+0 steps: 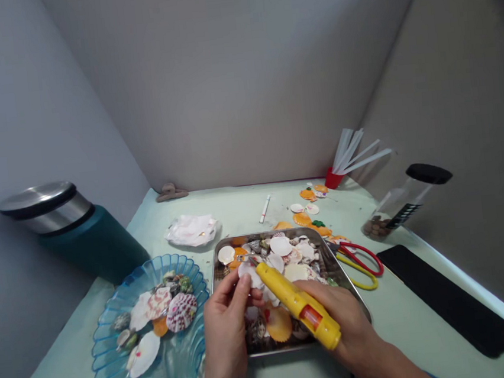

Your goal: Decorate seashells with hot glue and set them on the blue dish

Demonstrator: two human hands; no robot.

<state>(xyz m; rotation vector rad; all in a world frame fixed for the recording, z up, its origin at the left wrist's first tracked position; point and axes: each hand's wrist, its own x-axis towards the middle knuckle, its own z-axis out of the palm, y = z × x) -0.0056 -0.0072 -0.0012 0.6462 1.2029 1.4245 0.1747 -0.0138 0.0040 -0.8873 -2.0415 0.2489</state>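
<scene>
White shell [246, 273] found above the near-left part of a metal tray [285, 350], pinched between thumb and fingers of the left hand [228, 310], the wrist rising from the near edge. Right hand [341, 311] closed around a yellow glue gun [295, 299], forearm entering from the near right; the tool slants to the far left, its nozzle at the shell's far edge, contact not determinable. Both hands are occupied and close together. The tray, filled with assorted shells, rests on a pale green desk [240, 211]. A blue scalloped plate [174, 372] bearing shells stands just left of it; red-and-yellow-handled scissors [366, 261] lie beside its right side. A teal bottle [88, 246] stands at left. Plain grey walls [243, 95] enclose the desk at left, far side and right.
</scene>
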